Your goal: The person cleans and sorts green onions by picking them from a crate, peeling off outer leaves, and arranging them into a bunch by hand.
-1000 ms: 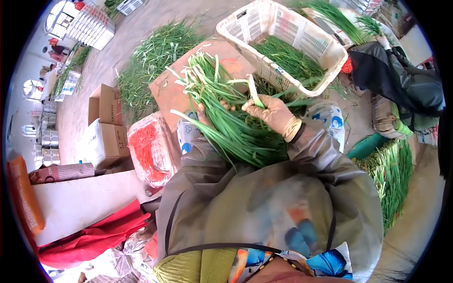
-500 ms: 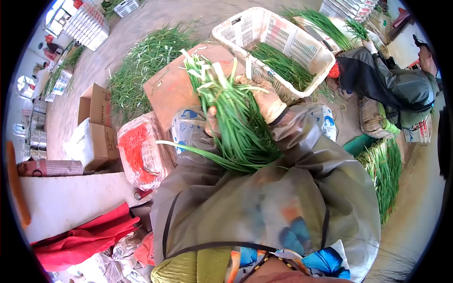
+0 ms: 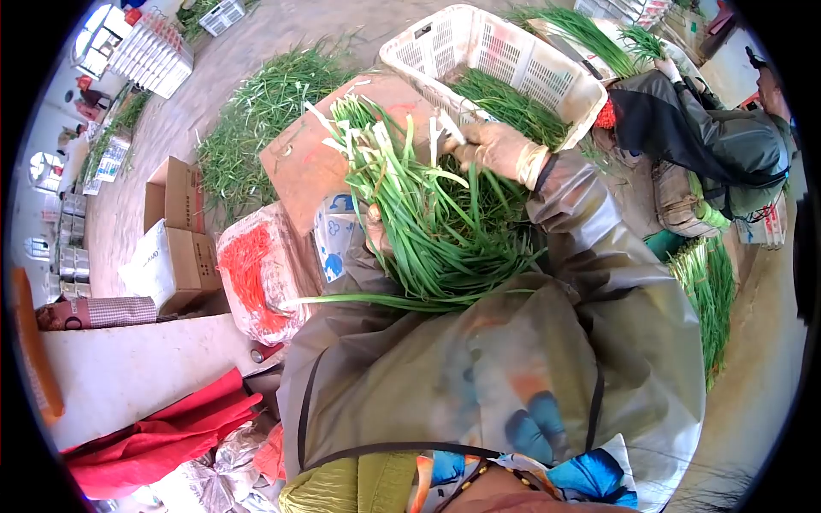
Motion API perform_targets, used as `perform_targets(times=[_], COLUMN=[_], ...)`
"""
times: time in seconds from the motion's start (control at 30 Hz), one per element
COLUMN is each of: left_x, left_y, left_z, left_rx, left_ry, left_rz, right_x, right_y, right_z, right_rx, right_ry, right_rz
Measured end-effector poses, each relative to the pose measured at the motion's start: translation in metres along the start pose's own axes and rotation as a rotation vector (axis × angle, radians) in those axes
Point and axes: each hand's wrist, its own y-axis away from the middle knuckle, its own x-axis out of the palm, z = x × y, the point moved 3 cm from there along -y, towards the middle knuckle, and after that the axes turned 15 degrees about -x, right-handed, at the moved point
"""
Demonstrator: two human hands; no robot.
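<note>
I see the bunch [image 3: 419, 227] in front of the smock [image 3: 368, 393], its white ends slanting up over the board [image 3: 286, 158] and its leaves curving back toward the wearer, with the left hand [image 3: 378, 231] closed on its near left side, those fingers partly hidden by leaves. To its right I have the right hand [image 3: 496, 150] raised, fingers pinching a pale stalk [image 3: 451, 128] just beside the white ends. Farther out I see the crate [image 3: 590, 90] beyond the right hand, the pile [image 3: 256, 128] on the floor left of the board, red strands [image 3: 244, 265] on the near left, and a co-worker [image 3: 684, 128] at far right.
</note>
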Motion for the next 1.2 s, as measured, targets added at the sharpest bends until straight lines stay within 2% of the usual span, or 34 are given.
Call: perform_targets(times=[0.03,0.07,0.13,0.17,0.2,0.27,0.33,0.4,0.43,0.47,0.53,0.57,0.6,0.67,0.7,0.73,0.77,0.8,0.87,0.93,0.97,1.0,1.07,1.13,1.17,1.2], left_x=[0.003,0.004,0.005,0.006,0.006,0.007,0.008,0.008,0.008,0.009,0.014,0.024,0.023,0.043,0.045,0.044,0.041,0.036,0.023,0.02,0.024,0.024,0.02,0.005,0.003,0.001], left_y=[0.001,0.001,0.002,0.002,0.003,0.003,0.003,0.005,0.005,0.005,0.004,0.003,0.001,-0.013,-0.011,-0.01,-0.009,-0.007,0.002,0.004,0.002,0.001,0.001,0.007,0.007,0.008], left_z=[0.0,0.0,0.001,0.001,0.001,0.001,0.001,0.001,0.002,0.002,0.004,0.007,0.007,0.011,0.012,0.011,0.01,0.01,0.008,0.007,0.007,0.007,0.011,0.009,0.009,0.007], left_rx=[0.006,0.015,0.026,0.031,0.036,0.043,0.058,0.072,0.083,0.1,0.172,0.215,0.164,0.047,0.155,0.159,0.148,0.136,0.162,0.123,0.122,0.123,0.175,0.151,0.04,-0.073], left_ry=[0.004,0.006,0.016,0.021,0.025,0.033,0.042,0.056,0.064,0.078,0.09,0.093,-0.043,-0.042,-0.097,-0.096,-0.169,-0.24,-0.18,-0.167,-0.207,-0.208,-0.185,-0.126,-0.071,-0.017], left_rz=[-0.003,-0.007,-0.009,-0.008,-0.009,-0.014,-0.017,-0.016,-0.01,-0.008,-0.065,-0.174,-0.161,-0.077,-0.142,-0.14,-0.19,-0.24,-0.261,-0.256,-0.275,-0.27,-0.222,-0.199,-0.078,0.046], right_x=[-0.007,-0.012,-0.017,-0.02,-0.021,-0.01,0.018,0.042,0.051,0.049,0.039,0.035,0.03,0.014,0.005,-0.004,-0.022,-0.029,-0.028,0.0,0.019,0.032,0.038,0.027,0.018,-0.002], right_y=[0.0,0.0,0.008,0.006,0.008,0.007,-0.003,-0.021,-0.031,-0.03,-0.028,-0.027,-0.026,-0.028,-0.027,-0.025,-0.022,-0.007,-0.01,-0.007,-0.003,-0.001,-0.008,-0.021,-0.026,-0.027], right_z=[-0.004,-0.011,-0.012,-0.012,-0.006,-0.025,-0.01,-0.027,-0.039,-0.032,-0.022,-0.027,-0.028,-0.043,-0.055,-0.056,-0.051,-0.012,-0.016,-0.036,-0.033,-0.013,-0.017,0.005,0.006,0.006], right_rx=[-0.031,0.015,0.025,-0.009,0.114,0.105,0.12,-0.105,-0.125,-0.126,-0.073,-0.146,-0.18,-0.249,-0.156,-0.055,0.049,0.185,0.121,-0.259,-0.229,-0.362,-0.318,-0.414,-0.449,-0.394], right_ry=[0.024,-0.182,-0.395,-0.308,-0.268,-0.559,-0.532,-0.41,-0.868,-0.872,-0.596,-0.591,-0.341,0.096,-0.285,-0.667,0.274,0.593,0.294,-0.095,-0.361,-0.552,-0.541,-0.531,-0.68,-0.604], right_rz=[-0.156,-0.18,-0.326,-0.361,-0.451,-0.292,-0.338,-0.209,-0.283,-0.282,-0.278,-0.298,-0.385,-0.403,-0.482,-0.551,-0.531,-0.574,-0.472,-0.207,-0.289,-0.263,-0.266,-0.429,-0.524,-0.573])
